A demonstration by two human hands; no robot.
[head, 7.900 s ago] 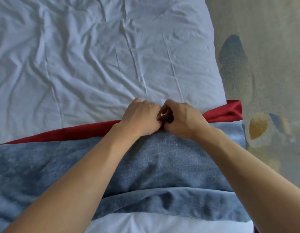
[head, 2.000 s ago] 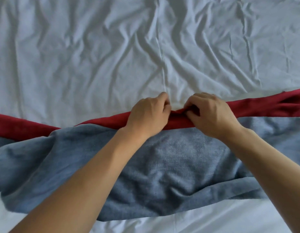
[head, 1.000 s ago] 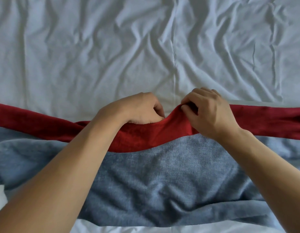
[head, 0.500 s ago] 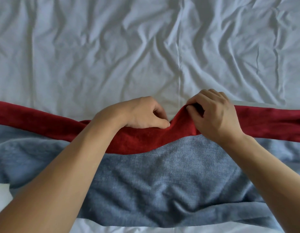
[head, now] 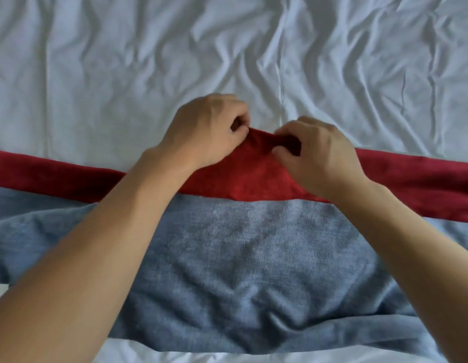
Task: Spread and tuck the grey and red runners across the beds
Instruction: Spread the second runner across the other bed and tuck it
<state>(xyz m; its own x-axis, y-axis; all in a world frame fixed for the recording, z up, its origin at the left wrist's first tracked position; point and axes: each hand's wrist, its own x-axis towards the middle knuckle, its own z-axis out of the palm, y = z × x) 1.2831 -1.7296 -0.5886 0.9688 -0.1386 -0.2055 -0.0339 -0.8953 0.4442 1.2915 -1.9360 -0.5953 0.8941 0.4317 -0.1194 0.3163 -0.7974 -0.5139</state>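
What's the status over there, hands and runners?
Left hand and right hand both pinch red runner. Grey runner rumpled. Nothing in the way.

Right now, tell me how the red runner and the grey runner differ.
The red runner shows as a narrow band farther from the person; the grey runner shows broader and nearer. The red is pinched and lifted mid-span by the left hand and right hand; the grey lies unheld and rumpled. Both cross the white sheet.

My fingers pinch a deep red runner (head: pixel 240 176), plain and unpatterned. Below it lies my grey runner (head: pixel 240 258), a mottled blue-grey weave. The creased bedsheet (head: pixel 122 74) beneath is plain white, faintly bluish.
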